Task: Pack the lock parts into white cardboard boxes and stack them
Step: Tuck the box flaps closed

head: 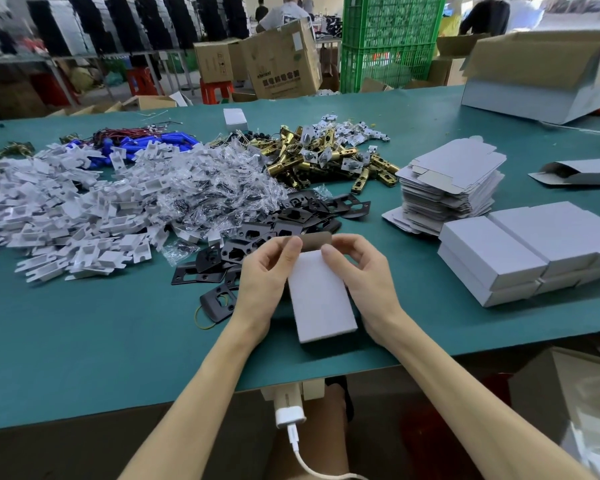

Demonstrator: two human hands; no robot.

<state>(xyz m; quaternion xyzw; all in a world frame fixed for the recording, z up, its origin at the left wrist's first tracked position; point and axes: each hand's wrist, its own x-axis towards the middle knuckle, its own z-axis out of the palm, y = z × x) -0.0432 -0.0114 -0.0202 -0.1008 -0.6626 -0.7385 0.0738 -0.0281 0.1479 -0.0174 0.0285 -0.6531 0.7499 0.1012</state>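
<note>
A white cardboard box [321, 299] lies on the green table [84, 341] in front of me, its brown end flap [315, 240] raised at the far end. My left hand [267, 275] grips the box's left side, thumb on the flap. My right hand [361, 271] grips the right side, thumb on the top near the flap. Black lock plates [257, 244] lie just beyond my hands. Closed white boxes [530, 251] are stacked two high at the right.
Piles of white plastic parts [66, 209], bagged screws [205, 188], gold latches [326, 157] and blue batteries [146, 143] cover the table's left and middle. A stack of flat box blanks [451, 181] stands at the right. A large open carton [541, 74] sits far right.
</note>
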